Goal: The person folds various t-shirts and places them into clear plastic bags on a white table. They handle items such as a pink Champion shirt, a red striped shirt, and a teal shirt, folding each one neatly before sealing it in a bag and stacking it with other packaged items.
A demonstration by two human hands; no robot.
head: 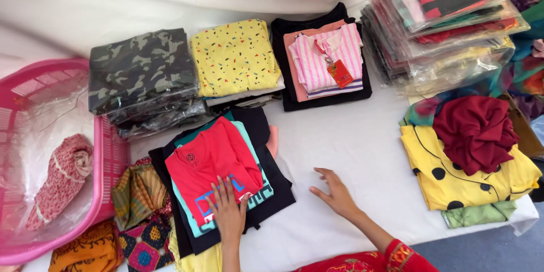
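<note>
Left hand (229, 212) flat on folded red t-shirt (211, 161), right hand (335, 194) resting on bare white desk (351, 141).

Left hand fingers spread open, palm down on the lower edge of the red t-shirt, gripping nothing; the shirt tops a stack of folded tees in the front-middle of the desk, left of the right hand. Right hand fingers open and loosely spread, touching only the white cover, well apart from the stack. Behind: camouflage shirt pile (141, 71), yellow speckled shirt (234, 56), pink striped shirt (327, 56) with an orange tag on black cloth. Far right back: bagged garments stack (447, 17). Right: maroon cloth (476, 130) on a yellow polka-dot garment (453, 184). Left: pink basket (105, 158) holding a pink rolled cloth (62, 178).
</note>
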